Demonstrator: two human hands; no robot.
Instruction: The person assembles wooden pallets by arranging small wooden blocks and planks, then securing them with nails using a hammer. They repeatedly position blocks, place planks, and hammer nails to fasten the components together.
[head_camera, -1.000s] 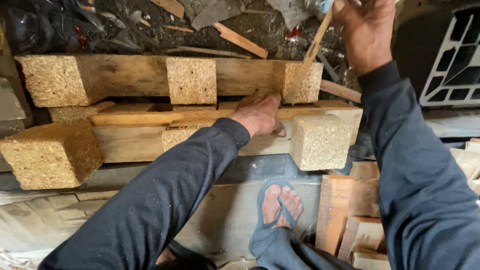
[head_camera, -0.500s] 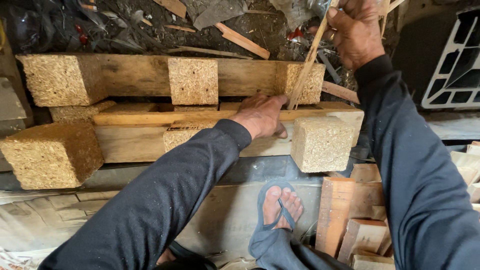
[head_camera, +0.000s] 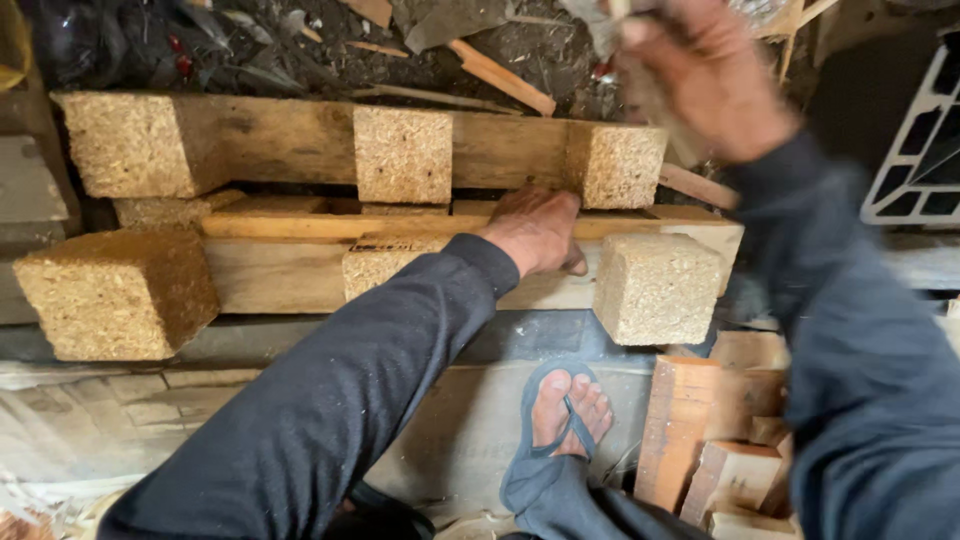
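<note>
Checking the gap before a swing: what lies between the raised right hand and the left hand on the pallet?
In the head view, a chipboard block on the far plank lies between the blurred right hand and the left hand, which presses the near plank.

The dirt ground (head_camera: 300, 55) carries an overturned wooden pallet (head_camera: 280, 140) with chipboard blocks. Beyond the pallet lie wood scraps (head_camera: 500, 75); right of it sits a heap of short offcuts (head_camera: 720, 430).
</note>
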